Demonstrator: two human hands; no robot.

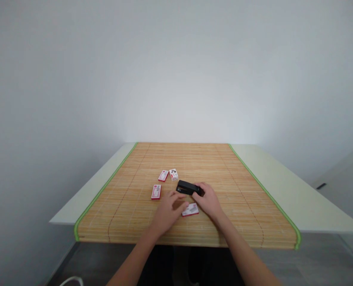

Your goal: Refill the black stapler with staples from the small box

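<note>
A black stapler (187, 186) lies on the bamboo mat, its front end pointing left. My right hand (208, 199) has thumb and fingers closed around its rear end. Just in front of the stapler's nose is my left hand (169, 208), thumb and fingers apart with nothing seen between them. Its thumb tip reaches the left edge of a small white and red box (191, 209); whether they touch I cannot tell. Left of that hand rests another flat white and red box (156, 192).
Behind the hands lie a third flat white and red box (163, 175) and a small white box with a dark picture (173, 174). The green-edged bamboo mat (188, 155) covers the middle of a white table (284, 190), which meets a plain wall at the back.
</note>
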